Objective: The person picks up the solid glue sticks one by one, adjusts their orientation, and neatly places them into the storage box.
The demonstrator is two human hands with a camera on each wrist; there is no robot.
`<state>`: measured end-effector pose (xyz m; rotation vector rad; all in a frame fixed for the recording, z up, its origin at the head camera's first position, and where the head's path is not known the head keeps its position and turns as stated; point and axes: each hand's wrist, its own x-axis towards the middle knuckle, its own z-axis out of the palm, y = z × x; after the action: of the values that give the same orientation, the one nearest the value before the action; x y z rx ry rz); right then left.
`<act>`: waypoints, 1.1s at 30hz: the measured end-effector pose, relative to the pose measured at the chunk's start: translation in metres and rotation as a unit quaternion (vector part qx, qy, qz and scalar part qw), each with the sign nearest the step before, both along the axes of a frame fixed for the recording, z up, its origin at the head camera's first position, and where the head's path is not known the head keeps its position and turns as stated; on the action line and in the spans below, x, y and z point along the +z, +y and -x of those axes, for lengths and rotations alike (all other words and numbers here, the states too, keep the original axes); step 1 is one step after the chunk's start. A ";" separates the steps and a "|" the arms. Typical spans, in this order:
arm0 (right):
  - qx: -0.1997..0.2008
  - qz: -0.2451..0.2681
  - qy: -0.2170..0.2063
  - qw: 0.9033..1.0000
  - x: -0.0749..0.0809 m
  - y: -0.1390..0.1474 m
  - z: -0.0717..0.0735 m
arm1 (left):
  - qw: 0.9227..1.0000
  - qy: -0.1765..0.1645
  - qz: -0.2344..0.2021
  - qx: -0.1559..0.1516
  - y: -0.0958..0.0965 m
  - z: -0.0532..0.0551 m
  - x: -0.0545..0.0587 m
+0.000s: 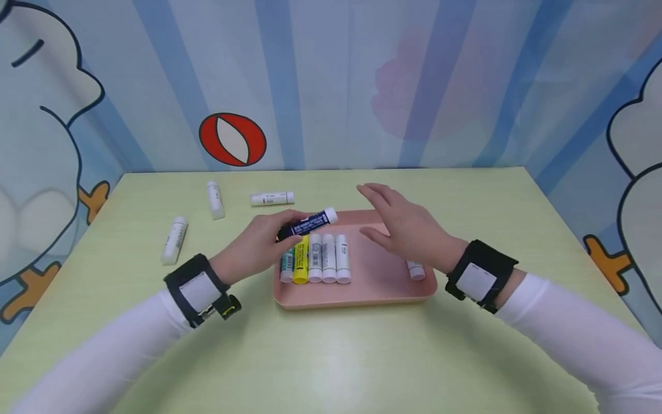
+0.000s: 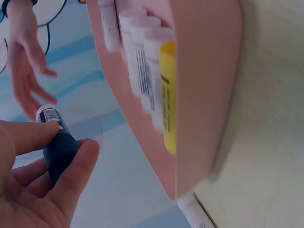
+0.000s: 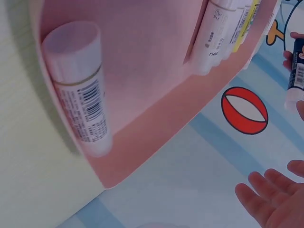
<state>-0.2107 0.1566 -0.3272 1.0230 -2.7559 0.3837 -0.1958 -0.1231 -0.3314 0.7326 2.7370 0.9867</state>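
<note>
My left hand (image 1: 261,241) pinches a dark blue glue stick (image 1: 310,223) with a white cap, holding it tilted above the back left of a pink tray (image 1: 357,301). Over the tray's right half is my right hand (image 1: 411,227), its fingers straight and nothing in it. Inside the tray, a teal glue stick (image 1: 287,269), a yellow glue stick (image 1: 301,261) and three white glue sticks (image 1: 328,259) lie side by side on the left. Another white glue stick (image 3: 83,95) lies along the tray's right end, partly hidden by my right hand in the head view.
Three white glue sticks lie loose on the pale green table: one at far left (image 1: 174,240), one behind it (image 1: 215,200), and one behind the tray (image 1: 272,199). A printed blue backdrop (image 1: 331,86) rises along the table's back edge.
</note>
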 end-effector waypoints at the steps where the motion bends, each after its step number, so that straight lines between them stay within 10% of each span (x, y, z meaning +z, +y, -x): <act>1: 0.015 0.002 0.007 1.000 0.000 -0.003 -0.002 | 1.000 0.004 -0.005 -0.011 0.005 -0.001 -0.001; 9: 0.072 -0.005 0.052 0.996 -0.002 -0.015 -0.013 | 0.987 0.088 -0.063 -0.115 0.030 -0.001 -0.002; 18: 0.076 0.001 0.043 0.996 -0.007 -0.021 -0.018 | 0.975 0.181 -0.018 -0.127 0.038 -0.003 -0.005; 33: 0.090 -0.005 0.063 0.994 -0.013 -0.024 -0.022 | 0.987 0.114 0.052 -0.104 0.037 -0.011 -0.004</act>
<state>-0.1886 0.1330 -0.3397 1.2585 -2.5651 0.3198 -0.1846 -0.0859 -0.3350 1.1491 2.7963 0.7518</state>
